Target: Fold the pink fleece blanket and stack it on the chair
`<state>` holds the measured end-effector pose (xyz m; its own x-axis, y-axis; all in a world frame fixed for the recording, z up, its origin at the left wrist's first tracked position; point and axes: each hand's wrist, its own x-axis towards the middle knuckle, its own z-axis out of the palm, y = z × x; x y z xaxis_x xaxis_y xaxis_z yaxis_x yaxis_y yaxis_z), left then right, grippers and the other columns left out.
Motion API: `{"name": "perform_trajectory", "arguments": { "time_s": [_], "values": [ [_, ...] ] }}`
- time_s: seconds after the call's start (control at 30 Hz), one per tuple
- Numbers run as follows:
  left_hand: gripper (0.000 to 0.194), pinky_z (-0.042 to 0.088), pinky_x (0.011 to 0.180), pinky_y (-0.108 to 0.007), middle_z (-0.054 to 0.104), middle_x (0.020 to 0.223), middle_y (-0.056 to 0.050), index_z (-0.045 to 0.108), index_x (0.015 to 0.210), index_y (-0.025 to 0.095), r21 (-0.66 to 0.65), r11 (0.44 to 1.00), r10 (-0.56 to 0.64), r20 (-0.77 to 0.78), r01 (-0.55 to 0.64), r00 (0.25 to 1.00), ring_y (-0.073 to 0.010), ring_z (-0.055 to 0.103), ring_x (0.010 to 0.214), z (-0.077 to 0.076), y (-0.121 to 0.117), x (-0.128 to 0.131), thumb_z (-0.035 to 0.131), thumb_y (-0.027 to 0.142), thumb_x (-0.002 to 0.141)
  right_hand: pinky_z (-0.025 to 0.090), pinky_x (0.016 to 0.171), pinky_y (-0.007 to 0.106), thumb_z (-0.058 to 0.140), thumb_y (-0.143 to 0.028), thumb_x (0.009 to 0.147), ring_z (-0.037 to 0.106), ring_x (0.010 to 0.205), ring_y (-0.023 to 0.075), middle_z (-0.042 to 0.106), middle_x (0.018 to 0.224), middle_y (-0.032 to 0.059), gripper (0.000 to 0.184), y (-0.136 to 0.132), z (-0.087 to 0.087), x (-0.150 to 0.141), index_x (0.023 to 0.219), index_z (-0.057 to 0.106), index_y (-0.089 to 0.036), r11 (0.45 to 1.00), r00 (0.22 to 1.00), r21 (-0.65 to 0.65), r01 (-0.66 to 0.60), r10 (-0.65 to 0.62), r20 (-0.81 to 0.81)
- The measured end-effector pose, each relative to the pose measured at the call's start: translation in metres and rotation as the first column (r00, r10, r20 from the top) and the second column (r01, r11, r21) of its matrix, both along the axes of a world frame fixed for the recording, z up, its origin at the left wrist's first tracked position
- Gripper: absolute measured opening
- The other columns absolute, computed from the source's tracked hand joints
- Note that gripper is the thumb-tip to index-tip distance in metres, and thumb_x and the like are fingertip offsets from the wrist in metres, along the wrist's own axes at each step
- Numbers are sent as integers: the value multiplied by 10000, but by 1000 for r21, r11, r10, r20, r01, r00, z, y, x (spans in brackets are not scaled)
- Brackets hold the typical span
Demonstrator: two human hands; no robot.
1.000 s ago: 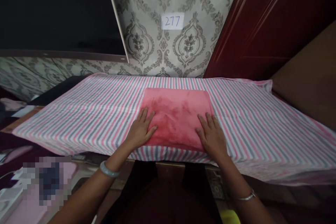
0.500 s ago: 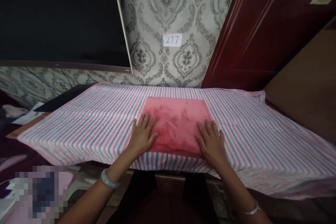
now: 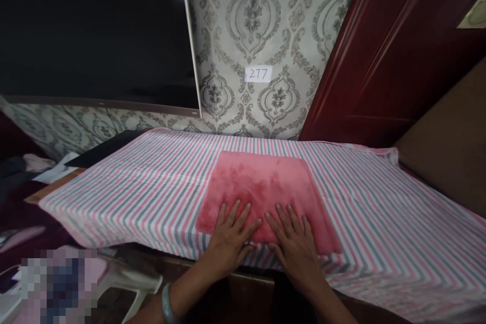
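Observation:
A pink plush cloth (image 3: 266, 177), folded into a flat rectangle, lies on the striped tablecloth (image 3: 152, 182) in the middle of the head view. My left hand (image 3: 230, 238) rests flat on its near left part, fingers spread. Beside it, my right hand (image 3: 296, 238) presses on the near middle to right part, fingers also apart. Both palms come over the front edge, and neither hand grips anything. Some layered edges of the cloth show at its near right corner.
Behind the table stands a patterned wall with a paper label (image 3: 258, 74) reading 277. A large dark television (image 3: 98, 35) hangs at the left. A dark red door (image 3: 364, 61) and a brown panel (image 3: 448, 131) are at the right. A white plastic chair (image 3: 132, 283) stands lower left.
My hands have moved from the cloth's left and right sides toward each other and to its near edge. More of the cloth's sides now shows. The camera view has shifted a little.

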<state>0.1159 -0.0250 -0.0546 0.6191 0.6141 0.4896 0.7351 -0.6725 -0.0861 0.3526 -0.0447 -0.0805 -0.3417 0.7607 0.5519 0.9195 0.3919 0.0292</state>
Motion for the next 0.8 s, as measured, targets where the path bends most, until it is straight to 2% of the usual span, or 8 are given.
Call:
{"name": "perform_trajectory", "arguments": {
  "time_s": [0.13,0.27,0.33,0.4,0.5,0.57,0.67,0.8],
  "values": [
    [746,156,1226,-653,310,1643,-77,356,1550,327,-34,999,-11,7,11,1000,-339,216,1530,7,-1,-1,682,394,882,332,1098,687,463,-372,990,342,1456,365,390,1580,52,514,6,17,6,1504,472,-347,989,999,-142,-34,31,-23],
    [658,91,1234,-661,428,1580,-89,378,1541,262,-32,999,-16,44,17,999,-330,285,1505,14,-5,3,587,375,928,355,1136,620,359,-320,1036,399,1434,311,486,1515,70,470,32,55,-1,1480,514,-307,948,984,-275,-159,130,-120],
    [620,63,1234,-662,442,1568,-109,415,1520,224,-5,1000,-3,49,4,999,-332,299,1498,15,-7,5,560,354,932,328,1180,562,349,-319,1050,348,1469,272,424,1557,77,485,53,74,-13,1521,457,-280,899,959,-337,-279,242,-149],
    [580,49,1231,-657,435,1569,-133,472,1479,191,38,998,50,63,-53,997,-339,301,1495,14,-7,4,556,339,925,292,1204,534,361,-358,1061,275,1502,251,341,1602,67,501,75,86,-29,1555,389,-280,816,926,-439,-376,351,-141],
    [540,24,1225,-651,465,1549,-125,540,1427,204,101,987,118,86,-127,989,-355,284,1498,5,-3,-2,581,347,908,186,1229,560,376,-455,1068,169,1532,248,249,1639,47,532,104,92,-47,1578,320,-314,699,882,-571,-431,461,-102],
    [580,33,1223,-639,463,1555,-104,525,1450,246,126,984,119,86,-130,989,-362,264,1504,-4,0,-6,608,356,886,101,1232,587,383,-512,1062,118,1541,252,204,1652,41,561,122,91,-54,1584,291,-327,670,852,-588,-453,521,-62],
    [665,77,1224,-612,409,1593,-94,476,1496,281,139,983,109,108,-124,988,-362,242,1514,-16,3,-9,627,360,853,33,1220,616,382,-529,1061,61,1547,256,160,1663,23,583,155,90,-56,1594,251,-334,705,832,-551,-447,553,32],
    [686,114,1220,-601,397,1602,-84,478,1498,292,115,984,119,123,-133,985,-363,254,1511,-22,3,-9,624,332,829,121,1203,638,388,-508,1058,95,1542,299,140,1670,23,579,208,90,-50,1595,255,-339,795,905,-526,-302,413,104]
  ]
}}
